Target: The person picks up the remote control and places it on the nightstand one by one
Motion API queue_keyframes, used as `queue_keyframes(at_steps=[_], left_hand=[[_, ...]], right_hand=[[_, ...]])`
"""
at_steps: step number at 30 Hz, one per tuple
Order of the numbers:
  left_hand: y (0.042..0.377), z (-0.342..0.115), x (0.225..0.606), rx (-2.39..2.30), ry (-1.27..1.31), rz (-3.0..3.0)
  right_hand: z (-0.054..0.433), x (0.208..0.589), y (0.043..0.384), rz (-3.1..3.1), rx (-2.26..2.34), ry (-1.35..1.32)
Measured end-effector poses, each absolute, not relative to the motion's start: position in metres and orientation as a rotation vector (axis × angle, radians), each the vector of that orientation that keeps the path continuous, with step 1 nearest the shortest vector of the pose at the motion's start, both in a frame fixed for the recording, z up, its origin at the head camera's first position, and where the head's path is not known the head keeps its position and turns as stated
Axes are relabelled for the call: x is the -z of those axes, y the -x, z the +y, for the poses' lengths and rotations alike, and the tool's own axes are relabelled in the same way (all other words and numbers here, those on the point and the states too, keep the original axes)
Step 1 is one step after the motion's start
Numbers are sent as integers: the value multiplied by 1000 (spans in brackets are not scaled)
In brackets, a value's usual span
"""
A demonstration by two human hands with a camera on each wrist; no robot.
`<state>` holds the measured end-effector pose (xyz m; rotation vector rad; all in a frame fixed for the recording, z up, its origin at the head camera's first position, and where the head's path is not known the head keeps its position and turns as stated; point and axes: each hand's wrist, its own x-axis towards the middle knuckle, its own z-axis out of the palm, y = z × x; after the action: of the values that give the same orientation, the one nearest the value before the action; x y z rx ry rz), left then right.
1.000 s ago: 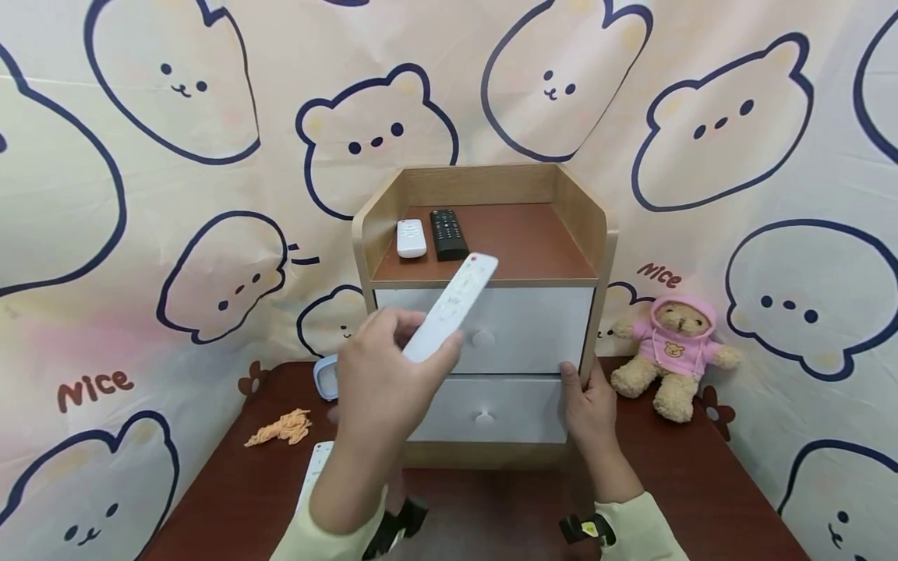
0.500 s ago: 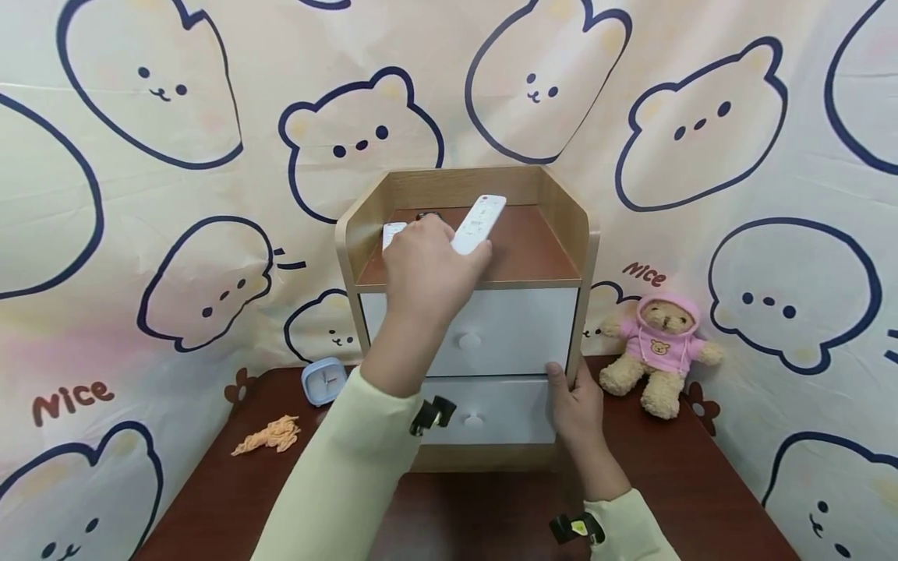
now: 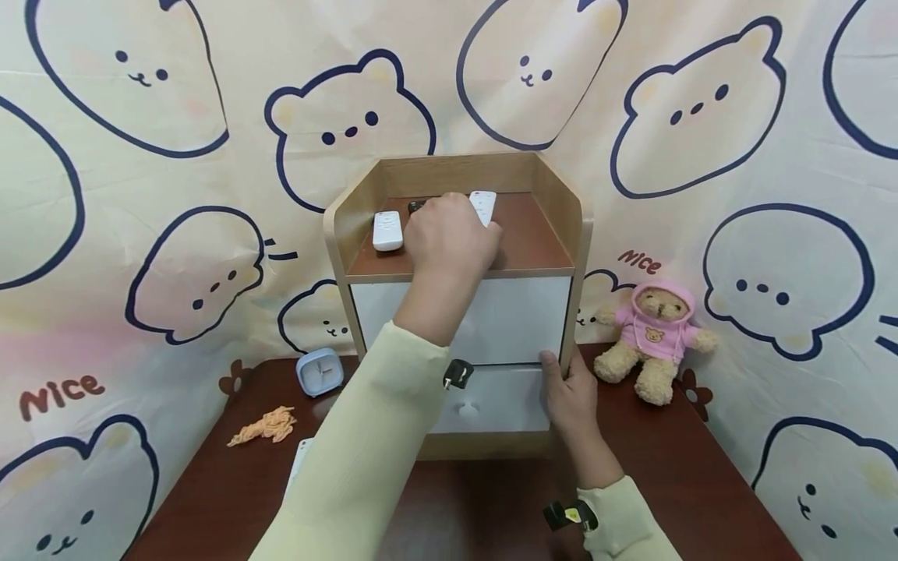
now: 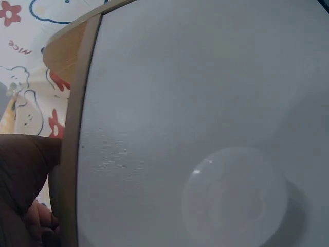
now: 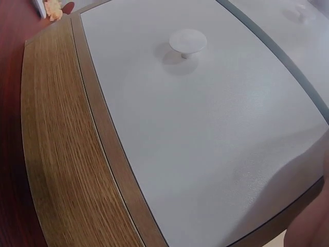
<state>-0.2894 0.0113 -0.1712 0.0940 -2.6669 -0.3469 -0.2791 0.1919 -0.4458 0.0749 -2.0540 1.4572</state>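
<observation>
My left hand (image 3: 452, 241) reaches over the cabinet's top shelf (image 3: 522, 249) and holds a white remote control (image 3: 482, 206), whose far end shows beyond the thumb. The fingers are hidden behind the back of the hand. A small white remote (image 3: 387, 231) lies left of it, and a black remote (image 3: 416, 206) is mostly covered by the hand. My right hand (image 3: 571, 397) grips the cabinet's right edge, thumb on the front. In the left wrist view, the upper drawer's knob (image 4: 234, 198) is close; the right wrist view shows the lower drawer's knob (image 5: 188, 41).
On the table's left are a blue clock (image 3: 319, 372), a crumpled orange cloth-like thing (image 3: 265, 426) and a white remote (image 3: 300, 456) partly behind the left sleeve. A teddy bear (image 3: 652, 335) in a pink hoodie sits right of the cabinet. Both drawers are closed.
My left hand has carried the white remote up from in front of the drawers, then down and rightward over the shelf. My right hand has stayed on the cabinet edge.
</observation>
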Motion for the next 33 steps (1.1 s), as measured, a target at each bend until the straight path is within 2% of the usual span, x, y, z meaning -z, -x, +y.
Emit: queue_keyframes(at_steps=[13, 33], left_hand=[[306, 21, 183, 262, -123, -2640], [306, 24, 185, 145, -151, -2659]], right_hand=[[190, 446, 279, -2041, -1465, -72], [190, 445, 279, -2050, -1452, -74]])
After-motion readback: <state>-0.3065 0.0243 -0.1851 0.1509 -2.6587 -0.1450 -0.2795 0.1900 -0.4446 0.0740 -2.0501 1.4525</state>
